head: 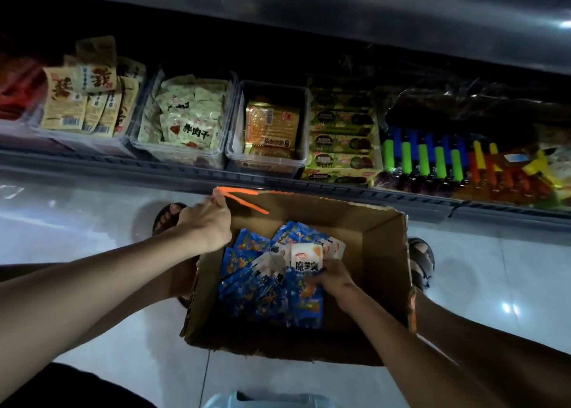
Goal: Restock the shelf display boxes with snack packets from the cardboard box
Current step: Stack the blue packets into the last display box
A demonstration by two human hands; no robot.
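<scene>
Restocking, early stage by the look of it: no packet from the floor has reached the shelf yet.

- Cardboard box: on the tiled floor between the person's sandalled feet. Brown corrugated board, torn ragged rims, matte. A strip of orange tape juts loose from its ten o'clock corner.
- Snack packets: a loose heap in the box's nine o'clock half. Flat glossy foil sachets, mostly blue, a few white. The three o'clock half shows bare board.
- Left grip: clenched on the box rim at the ten o'clock corner, by the root of the tape.
- Right grip: inside the box, grasping a white packet at the top of the heap, barely raised.
- Shelf: grey ribbed rail at twelve o'clock from the box.
- Display boxes: clear, rigid plastic tubs with rounded corners. The eleven o'clock tub is well filled with pale green sachets. The twelve o'clock tub holds orange packs lying low, with room above.
- Tan paper-look pouches at ten o'clock, a green printed carton at one o'clock.

Left to do, I judge: lift out, carry up, seat in a tub, and repeat through the whole heap.
</scene>
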